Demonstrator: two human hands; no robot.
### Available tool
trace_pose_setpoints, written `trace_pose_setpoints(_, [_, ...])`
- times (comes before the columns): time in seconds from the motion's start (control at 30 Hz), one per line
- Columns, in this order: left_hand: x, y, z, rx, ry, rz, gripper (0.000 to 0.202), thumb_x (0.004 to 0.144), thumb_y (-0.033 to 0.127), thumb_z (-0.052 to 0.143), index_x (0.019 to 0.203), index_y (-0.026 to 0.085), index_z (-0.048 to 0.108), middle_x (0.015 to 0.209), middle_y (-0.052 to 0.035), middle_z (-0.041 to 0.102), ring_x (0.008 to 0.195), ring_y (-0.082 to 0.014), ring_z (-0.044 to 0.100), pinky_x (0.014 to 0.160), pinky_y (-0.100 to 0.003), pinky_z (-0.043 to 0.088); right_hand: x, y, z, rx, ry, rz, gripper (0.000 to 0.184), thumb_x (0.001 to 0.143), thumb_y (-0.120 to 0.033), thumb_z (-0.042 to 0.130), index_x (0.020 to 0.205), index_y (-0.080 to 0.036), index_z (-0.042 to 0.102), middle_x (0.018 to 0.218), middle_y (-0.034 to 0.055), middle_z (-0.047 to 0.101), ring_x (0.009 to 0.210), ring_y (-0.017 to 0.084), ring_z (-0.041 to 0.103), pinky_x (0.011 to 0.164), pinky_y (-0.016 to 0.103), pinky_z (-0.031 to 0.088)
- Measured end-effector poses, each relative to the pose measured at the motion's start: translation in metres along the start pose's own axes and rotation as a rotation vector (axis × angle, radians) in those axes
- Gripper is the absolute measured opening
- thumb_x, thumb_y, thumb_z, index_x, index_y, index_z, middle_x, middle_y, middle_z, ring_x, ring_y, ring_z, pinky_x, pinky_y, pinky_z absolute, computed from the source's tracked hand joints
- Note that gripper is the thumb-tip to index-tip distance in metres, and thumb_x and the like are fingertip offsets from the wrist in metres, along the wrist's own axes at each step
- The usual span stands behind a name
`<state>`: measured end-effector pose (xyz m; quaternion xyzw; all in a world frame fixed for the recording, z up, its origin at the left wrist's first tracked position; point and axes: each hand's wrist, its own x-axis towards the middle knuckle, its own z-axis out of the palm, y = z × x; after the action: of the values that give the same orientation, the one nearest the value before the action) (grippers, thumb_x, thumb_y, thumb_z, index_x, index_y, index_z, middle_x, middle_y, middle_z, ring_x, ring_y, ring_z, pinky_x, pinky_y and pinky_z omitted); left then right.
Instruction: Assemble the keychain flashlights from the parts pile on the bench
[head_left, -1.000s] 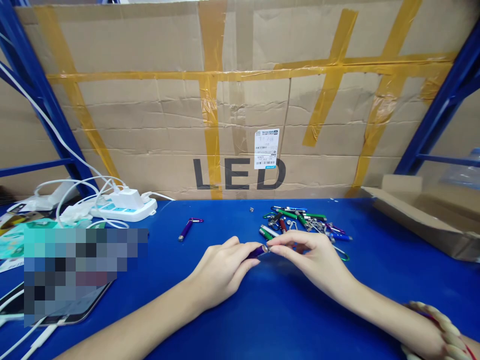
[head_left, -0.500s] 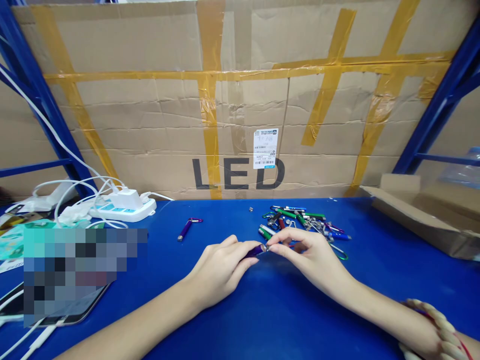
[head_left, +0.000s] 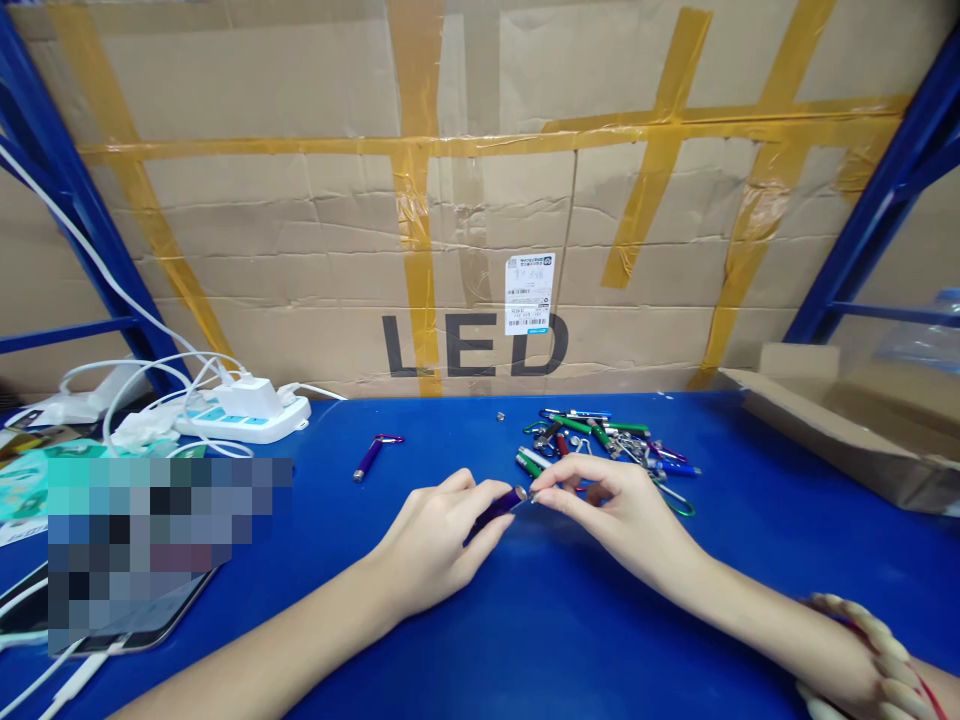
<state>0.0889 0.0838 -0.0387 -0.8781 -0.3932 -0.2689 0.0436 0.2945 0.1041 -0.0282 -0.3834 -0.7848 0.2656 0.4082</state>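
My left hand [head_left: 442, 530] is closed around a small purple flashlight [head_left: 496, 506], its silvery end pointing up and to the right. Thumb and forefinger of my right hand [head_left: 619, 505] pinch a tiny metal piece [head_left: 533, 496] just off that end; the piece is too small to name. Beyond my right hand lies a heap of small colored flashlights and carabiner clips [head_left: 600, 432], partly hidden by the hand. Another purple flashlight with a clip [head_left: 367, 460] rests on the blue table [head_left: 570, 640], beyond my left hand. A small metal bit [head_left: 501, 416] lies farther back.
At the left are a white power strip [head_left: 289, 425] with cables and a phone-like device [head_left: 172, 610], partly blurred out. An open cardboard box [head_left: 825, 450] stands at the right. A large taped carton [head_left: 300, 250] closes off the back between blue metal posts [head_left: 855, 240].
A small gap has opened between the flashlight's end and my right fingertips. My left fingers have loosened slightly, so more of the purple tube shows.
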Motion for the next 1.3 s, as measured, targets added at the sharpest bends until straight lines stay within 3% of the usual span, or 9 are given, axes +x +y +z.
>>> trace_pose_setpoints(0.57, [-0.0008, 0.0014, -0.0005, -0.031, 0.001, 0.021, 0.019, 0.09, 0.026, 0.042, 0.101, 0.019, 0.056, 0.076, -0.0023, 0.061, 0.07, -0.0159, 0.056, 0.058, -0.025, 0.043, 0.0011, -0.0011, -0.0001, -0.006, 0.063, -0.122, 0.013, 0.081, -0.03, 0.061, 0.074, -0.022, 0.067, 0.078, 0.0022, 0.063, 0.071, 0.016, 0.057, 0.051, 0.024, 0.041])
trace_pose_setpoints(1.3, [0.0006, 0.0029, -0.0029, -0.03, -0.016, 0.044, 0.019, 0.09, 0.025, 0.041, 0.101, 0.018, 0.055, 0.081, -0.0026, 0.064, 0.072, -0.0158, 0.056, 0.059, -0.025, 0.044, -0.0008, -0.0026, 0.0005, -0.001, 0.084, -0.101, 0.015, 0.08, -0.034, 0.061, 0.075, -0.021, 0.068, 0.077, 0.0032, 0.066, 0.067, 0.017, 0.059, 0.05, 0.025, 0.044])
